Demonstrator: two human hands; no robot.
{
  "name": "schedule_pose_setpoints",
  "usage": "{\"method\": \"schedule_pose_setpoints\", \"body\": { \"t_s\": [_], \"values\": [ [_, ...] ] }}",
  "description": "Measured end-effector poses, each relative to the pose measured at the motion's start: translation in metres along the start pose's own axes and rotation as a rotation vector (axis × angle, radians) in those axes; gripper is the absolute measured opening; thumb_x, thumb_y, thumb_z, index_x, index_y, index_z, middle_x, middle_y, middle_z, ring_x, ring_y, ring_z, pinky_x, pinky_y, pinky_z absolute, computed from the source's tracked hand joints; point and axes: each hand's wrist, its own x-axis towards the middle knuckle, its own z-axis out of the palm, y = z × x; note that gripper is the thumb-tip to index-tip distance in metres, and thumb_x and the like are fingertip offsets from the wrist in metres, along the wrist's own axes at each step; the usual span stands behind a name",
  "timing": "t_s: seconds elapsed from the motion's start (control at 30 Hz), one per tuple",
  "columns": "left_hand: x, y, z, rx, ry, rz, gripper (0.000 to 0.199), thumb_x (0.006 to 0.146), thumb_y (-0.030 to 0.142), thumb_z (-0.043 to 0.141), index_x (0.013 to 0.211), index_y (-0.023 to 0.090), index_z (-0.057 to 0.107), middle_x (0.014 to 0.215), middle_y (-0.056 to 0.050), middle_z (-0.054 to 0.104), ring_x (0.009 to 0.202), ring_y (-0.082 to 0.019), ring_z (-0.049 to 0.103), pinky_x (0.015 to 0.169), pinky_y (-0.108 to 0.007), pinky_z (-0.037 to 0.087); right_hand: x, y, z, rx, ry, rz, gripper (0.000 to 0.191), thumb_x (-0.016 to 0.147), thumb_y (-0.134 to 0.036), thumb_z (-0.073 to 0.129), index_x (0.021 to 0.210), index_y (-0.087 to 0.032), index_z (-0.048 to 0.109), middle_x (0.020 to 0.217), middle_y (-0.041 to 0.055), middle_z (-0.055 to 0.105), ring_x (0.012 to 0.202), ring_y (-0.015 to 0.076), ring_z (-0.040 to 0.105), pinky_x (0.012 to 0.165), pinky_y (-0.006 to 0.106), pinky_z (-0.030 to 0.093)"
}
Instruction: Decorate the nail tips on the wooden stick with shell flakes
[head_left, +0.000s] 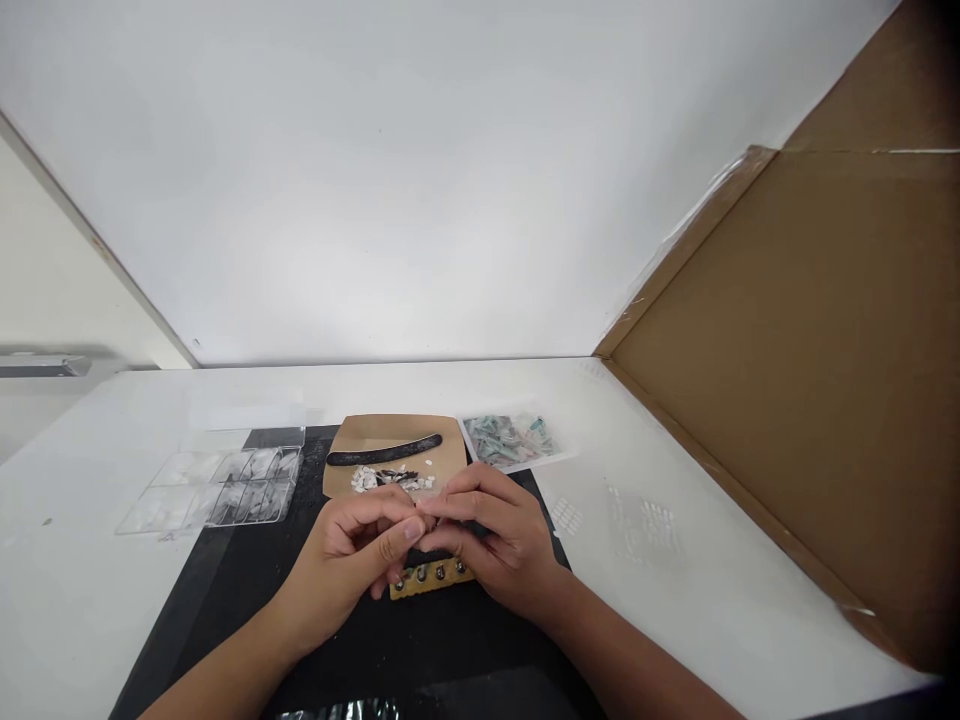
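My left hand point(364, 545) and my right hand point(495, 535) meet above the black mat, thumbs and fingertips pinched together. Whatever small thing lies between them is hidden by the fingers. Just below and partly behind the fingers is a yellow strip point(431, 578) with several round, dark metallic studs along it. Beyond my hands, a tan tray or board point(405, 428) carries a black curved nail file point(384, 450). Small white and dark pieces point(390, 478) lie loosely heaped in front of the file.
At left stands a clear compartment box point(217, 490) with pale pieces inside. A clear bag point(514, 440) of greenish pieces lies behind my right hand. Clear sheets of small oval tabs point(645, 525) rest on the white table at right. A cardboard panel point(795, 380) borders the right side.
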Motion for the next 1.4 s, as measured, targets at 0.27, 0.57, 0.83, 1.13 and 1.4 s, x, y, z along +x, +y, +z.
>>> {"method": "schedule_pose_setpoints", "body": {
  "t_s": [0.27,0.57,0.83,1.13,1.4],
  "values": [
    [-0.002,0.006,0.005,0.005,-0.001,0.004,0.032,0.100,0.045,0.071,0.090,0.016,0.079,0.068,0.001,0.060,0.047,-0.004,0.050,0.040,-0.011,0.043,0.000,-0.002,-0.001,0.104,0.000,0.101,0.015,0.100,-0.033,0.076,0.111,-0.027,0.083,0.091,0.0039,0.070,0.078,0.0154,0.069,0.068,0.028,0.059],
    [-0.003,0.002,0.007,-0.135,-0.007,-0.076,0.024,0.092,0.040,0.083,0.092,0.016,0.080,0.068,0.002,0.059,0.047,-0.003,0.050,0.038,-0.009,0.041,-0.004,-0.001,0.001,0.057,-0.032,-0.003,0.029,0.098,-0.029,0.079,0.126,-0.030,0.080,0.092,0.0038,0.071,0.079,0.0151,0.070,0.068,0.026,0.058],
    [-0.006,0.001,0.006,-0.162,-0.046,-0.069,0.020,0.094,0.036,0.080,0.094,0.016,0.076,0.070,0.003,0.059,0.045,-0.001,0.049,0.037,-0.008,0.041,-0.001,-0.007,0.001,0.061,0.017,0.057,0.019,0.095,-0.028,0.082,0.113,-0.025,0.082,0.089,0.0039,0.072,0.075,0.0151,0.068,0.066,0.027,0.057],
    [-0.007,0.001,0.006,0.000,0.028,0.091,0.012,0.096,0.030,0.078,0.103,0.020,0.080,0.090,-0.001,0.061,0.049,-0.003,0.060,0.038,-0.009,0.047,-0.003,-0.011,0.003,0.156,0.052,0.220,0.003,0.098,-0.027,0.077,0.096,-0.025,0.078,0.083,0.0027,0.071,0.075,0.0168,0.068,0.065,0.029,0.054],
    [-0.009,0.010,0.009,0.091,0.065,0.229,0.011,0.096,0.022,0.076,0.104,0.025,0.082,0.091,0.000,0.059,0.051,-0.003,0.061,0.040,-0.011,0.049,-0.011,-0.012,0.008,0.391,0.017,0.411,0.011,0.102,-0.030,0.071,0.095,-0.023,0.074,0.086,0.0019,0.066,0.076,0.0148,0.063,0.067,0.027,0.052]
  ]
}}
